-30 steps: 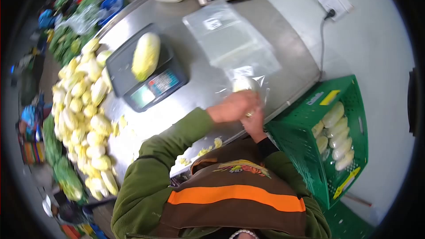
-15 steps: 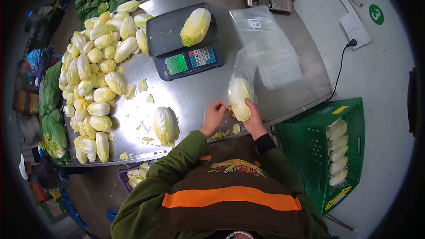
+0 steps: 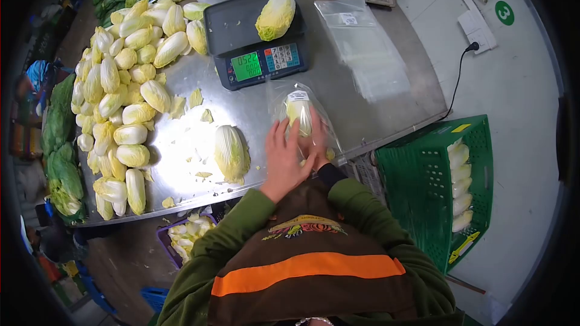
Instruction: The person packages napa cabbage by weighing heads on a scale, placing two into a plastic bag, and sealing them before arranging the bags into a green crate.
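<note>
In the head view, a cabbage in a clear bag (image 3: 299,115) is being steadied on the metal counter (image 3: 423,78), near its front edge and below the black scale (image 3: 255,49). A white label (image 3: 298,95) is being shown through the film at the far end of the bag. The left hand (image 3: 286,160) is being held open, palm down, its fingers being spread over the near left part of the bag. The right hand (image 3: 318,140) is being laid along the right side of the cabbage, its fingers being stretched forward against the film; how firmly it is being closed cannot be told, as its lower part is being partly covered by the left hand.

An unwrapped cabbage (image 3: 275,17) is being carried on the scale's pan, and a green display (image 3: 246,66) is being lit below it. Another cabbage (image 3: 229,154) is being left lying to the left of the hands, with leaf scraps (image 3: 195,98) being scattered around. The counter's left side is being taken up by a pile of cabbages (image 3: 124,93). Flat clear bags (image 3: 368,51) are being kept to the right of the scale. In the green crate (image 3: 406,190), beside the counter on the right, a row of wrapped cabbages (image 3: 460,184) is being held.
</note>
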Motion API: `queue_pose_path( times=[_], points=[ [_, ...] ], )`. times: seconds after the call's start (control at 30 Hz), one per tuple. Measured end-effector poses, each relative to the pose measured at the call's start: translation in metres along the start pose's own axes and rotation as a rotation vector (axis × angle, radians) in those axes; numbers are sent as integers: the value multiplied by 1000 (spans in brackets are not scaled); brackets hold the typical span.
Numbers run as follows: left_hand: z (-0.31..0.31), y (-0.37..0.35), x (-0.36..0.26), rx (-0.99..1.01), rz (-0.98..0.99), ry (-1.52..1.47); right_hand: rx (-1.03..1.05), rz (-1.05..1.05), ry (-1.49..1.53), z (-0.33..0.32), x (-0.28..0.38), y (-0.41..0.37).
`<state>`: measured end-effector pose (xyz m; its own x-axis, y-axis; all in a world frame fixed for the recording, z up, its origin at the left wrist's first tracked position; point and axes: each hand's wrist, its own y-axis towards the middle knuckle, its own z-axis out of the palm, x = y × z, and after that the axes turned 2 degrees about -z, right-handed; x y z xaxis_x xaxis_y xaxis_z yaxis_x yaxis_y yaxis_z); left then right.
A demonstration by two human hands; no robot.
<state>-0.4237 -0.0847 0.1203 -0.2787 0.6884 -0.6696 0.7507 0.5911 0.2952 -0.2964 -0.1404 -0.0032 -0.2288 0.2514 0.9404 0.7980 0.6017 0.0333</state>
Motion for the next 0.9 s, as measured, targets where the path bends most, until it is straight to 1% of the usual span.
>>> queue_pose_path(
  times=[0.03,0.07,0.1,0.17,0.2,0.23,0.27,0.3,0.37,0.4,0.43,0.47,0.5,0.53,0.57,0.6,0.63,0.7,0.73,0.77,0.83,0.87,0.9],
  points=[
    [5,8,-6,14,74,123,112,50,186,-2,7,2],
    [12,14,-8,-17,82,191,-86,-266,-422,-9,15,-15],
    [22,15,0,-24,85,187,-89,-273,-426,-11,12,-15],
    [42,12,18,143,144,112,-66,-172,-411,-12,-3,-12],
    [41,9,19,139,148,114,-66,-120,-166,-13,-2,-10],
    [40,6,19,142,201,-58,-70,-127,-163,-15,-2,-11],
    [40,3,18,147,253,-229,-122,-306,-519,-20,-2,-12],
    [40,-3,17,144,254,-227,-170,-481,-875,-24,-5,-16],
    [36,-21,13,158,270,-110,-69,-89,-367,-36,15,-25],
    [34,-34,4,89,210,-2,-79,-82,-45,-39,-14,-23],
    [32,-51,-10,57,64,41,-88,98,335,-24,-51,-16],
    [37,-64,-19,28,-97,85,-155,-309,-352,-38,-17,-31],
    [45,-77,-18,34,-204,142,-110,-240,-298,-36,-18,-26],
    [50,-90,-15,47,-270,157,-114,-160,-228,-37,-10,-30],
    [50,-95,-20,60,-365,159,-136,-123,-190,-31,-14,-32],
    [51,-100,-19,52,-397,244,-126,-44,-164,-31,-10,-37],
    [53,-101,-14,28,-398,252,-119,-66,-154,-24,-11,-36],
    [56,-106,-3,240,-682,144,-149,-133,31,-17,-15,-43],
    [60,-108,-5,81,-574,243,-101,-98,149,-20,-17,-40],
    [62,-110,-1,71,-580,248,-91,-103,154,-18,-20,-42],
    [56,-108,-1,131,-656,216,-135,-142,-13,-17,-13,-49],
    [58,-114,3,132,-665,218,-127,-138,-12,-16,-10,-51],
    [62,-120,11,61,-566,212,-156,-138,-44,-15,-3,-51]
  ],
)
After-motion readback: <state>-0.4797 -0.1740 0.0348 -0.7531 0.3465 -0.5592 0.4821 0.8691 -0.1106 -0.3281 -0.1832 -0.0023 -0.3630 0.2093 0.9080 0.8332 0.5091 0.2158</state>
